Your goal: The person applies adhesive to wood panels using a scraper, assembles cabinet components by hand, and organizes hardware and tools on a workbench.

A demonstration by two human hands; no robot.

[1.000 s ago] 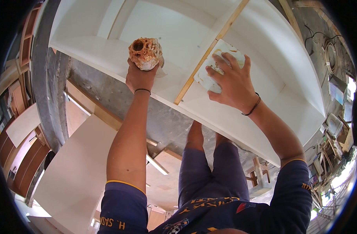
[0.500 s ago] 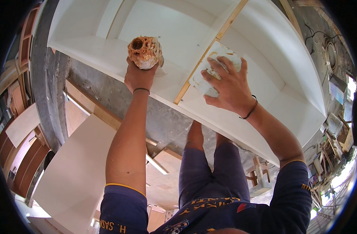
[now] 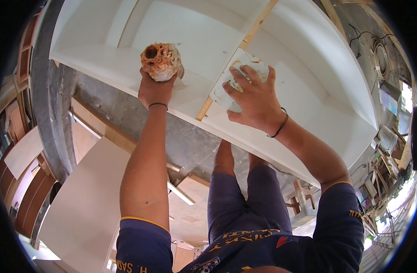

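Observation:
My left hand (image 3: pixel 155 91) is wrapped round a tub-like container (image 3: pixel 162 61), heavily crusted with orange-brown and whitish dried residue. A dark round opening shows at its top. It stands over the near edge of a long white cabinet (image 3: pixel 190 98). To the right, my right hand (image 3: pixel 256 93) is spread out over a flat white piece (image 3: pixel 222 91) with brown smears, its fingertips on the surface and its thumb by the near edge. That piece lies alongside a bare wooden strip (image 3: pixel 253 32) on the cabinet divider. My palm hides part of it.
White panels (image 3: pixel 88 200) and boards (image 3: pixel 192 193) lie below on the grey concrete floor (image 3: pixel 185 132). Brown shelving (image 3: pixel 33 195) stands at the left. A coiled cable (image 3: pixel 380 59) and piled wood scraps (image 3: pixel 381 168) are at the right.
The whole view has shifted slightly, so the cabinet and both hands appear a little further left. Both hands keep their places on the container and the white piece.

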